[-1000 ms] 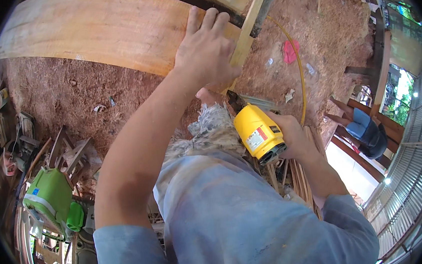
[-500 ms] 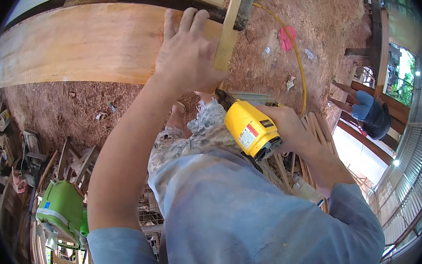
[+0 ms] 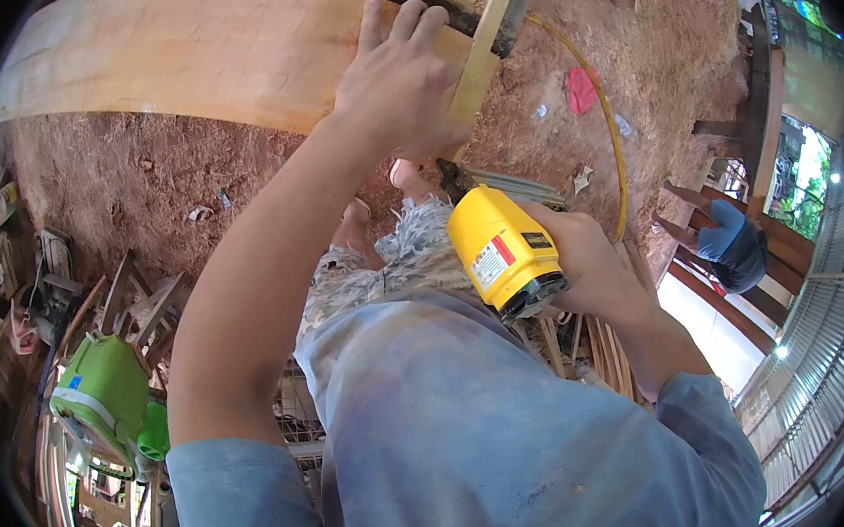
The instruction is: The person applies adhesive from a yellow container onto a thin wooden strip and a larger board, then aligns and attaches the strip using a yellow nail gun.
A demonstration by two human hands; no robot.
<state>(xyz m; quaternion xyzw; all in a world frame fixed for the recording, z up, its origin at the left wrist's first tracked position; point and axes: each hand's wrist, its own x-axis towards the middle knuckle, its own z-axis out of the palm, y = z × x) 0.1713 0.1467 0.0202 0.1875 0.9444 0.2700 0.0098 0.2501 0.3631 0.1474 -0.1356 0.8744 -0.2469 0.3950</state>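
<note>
Spreading across most of the view, reddish-brown ground [image 3: 182,164], strewn with small scraps. Wooden panel [image 3: 192,48]: broad, pale orange-brown, lies across the upper left. Wooden strip [image 3: 484,47]: narrow, lighter, runs along the panel's right-hand end. Yellow hose [image 3: 615,136]: thin, curves over the ground right of the strip. Green container [image 3: 102,392]: boxy, with a pale band, stands among clutter at the lower left. Yellow power tool [image 3: 501,247]: before the person's torso, below the strip, its dark nose directed up and leftward; whether that nose touches the strip is hard to tell. Left hand [image 3: 396,85]: lies on the panel near its end, fingers outstretched and slightly apart, thumb beside the strip. Right hand [image 3: 582,259]: wraps the tool from its right side, fingers closed around it. Pink scrap [image 3: 582,92]: crumpled, beside the hose.
</note>
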